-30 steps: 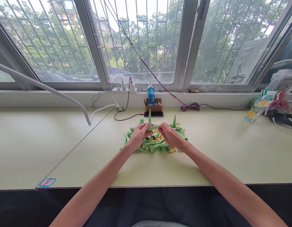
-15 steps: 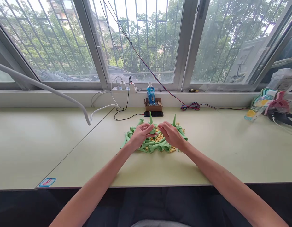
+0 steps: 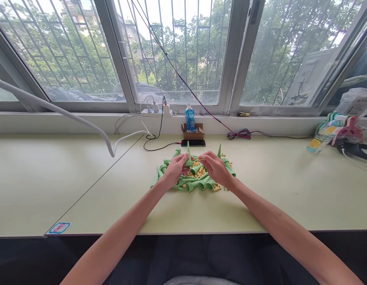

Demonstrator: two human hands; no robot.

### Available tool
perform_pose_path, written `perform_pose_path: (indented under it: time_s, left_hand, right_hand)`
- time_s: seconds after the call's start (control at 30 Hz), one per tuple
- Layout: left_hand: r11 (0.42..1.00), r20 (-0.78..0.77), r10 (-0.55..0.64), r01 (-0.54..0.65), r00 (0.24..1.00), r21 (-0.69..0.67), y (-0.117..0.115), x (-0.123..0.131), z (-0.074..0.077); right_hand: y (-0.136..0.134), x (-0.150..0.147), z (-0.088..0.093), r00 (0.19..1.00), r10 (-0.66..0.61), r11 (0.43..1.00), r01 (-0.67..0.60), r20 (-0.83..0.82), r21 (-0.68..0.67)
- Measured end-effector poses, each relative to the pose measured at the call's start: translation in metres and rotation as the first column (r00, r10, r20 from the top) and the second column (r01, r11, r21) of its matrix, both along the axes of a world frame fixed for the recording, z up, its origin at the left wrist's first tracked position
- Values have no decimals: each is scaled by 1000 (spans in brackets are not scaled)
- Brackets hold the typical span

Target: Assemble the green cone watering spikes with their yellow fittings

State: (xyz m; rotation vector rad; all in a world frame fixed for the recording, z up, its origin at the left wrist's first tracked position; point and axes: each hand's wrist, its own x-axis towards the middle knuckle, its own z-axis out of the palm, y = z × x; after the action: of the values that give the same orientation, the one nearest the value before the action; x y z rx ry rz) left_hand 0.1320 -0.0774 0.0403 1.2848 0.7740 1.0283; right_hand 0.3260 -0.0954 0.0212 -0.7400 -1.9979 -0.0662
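Observation:
My left hand (image 3: 176,170) is closed around the base of a green plastic watering spike (image 3: 188,154), which stands upright with its pointed end up. Close by on the right, my right hand (image 3: 216,168) has thumb and fingers pinched together; whatever is between the fingertips is too small to make out. Beneath both hands lies a pile of green spikes (image 3: 203,184) with ribbed, hollow ends, mixed with many small yellow pegs (image 3: 198,173). Behind my right hand another green spike (image 3: 219,151) points upward. My hands hide part of the pile.
Behind the pile a black phone (image 3: 193,143) lies on a cable, before a small cardboard box (image 3: 197,132) and a blue bottle (image 3: 190,118). A white bent tube (image 3: 103,136) reaches in from the left. Coiled wire (image 3: 239,134) and another bottle (image 3: 324,134) are on the right.
The spike in my left hand has shifted slightly left and down, and its base shows more. A green spike in the pile between my hands is now more visible. My right hand stays nearly still.

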Motion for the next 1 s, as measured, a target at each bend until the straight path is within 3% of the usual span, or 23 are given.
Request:
perform_pose_path:
  time_s: [0.4, 0.57, 0.73, 1.0]
  left_hand:
    - [998, 5, -4, 4, 1000, 67, -1, 2, 1]
    - [975, -242, 128, -78, 962, 208, -6, 1, 1]
    - [881, -415, 349, -144, 840, 451, -9, 2, 1]
    - [859, -466, 356, -87, 810, 505, -8, 1, -2]
  right_hand:
    - [37, 12, 23, 999, -45, 996, 43, 23, 77]
    - [39, 11, 13, 995, -102, 993, 102, -8, 56]
    - [20, 19, 1, 989, -115, 993, 116, 89, -8]
    - [11, 17, -7, 993, -94, 993, 99, 78, -59]
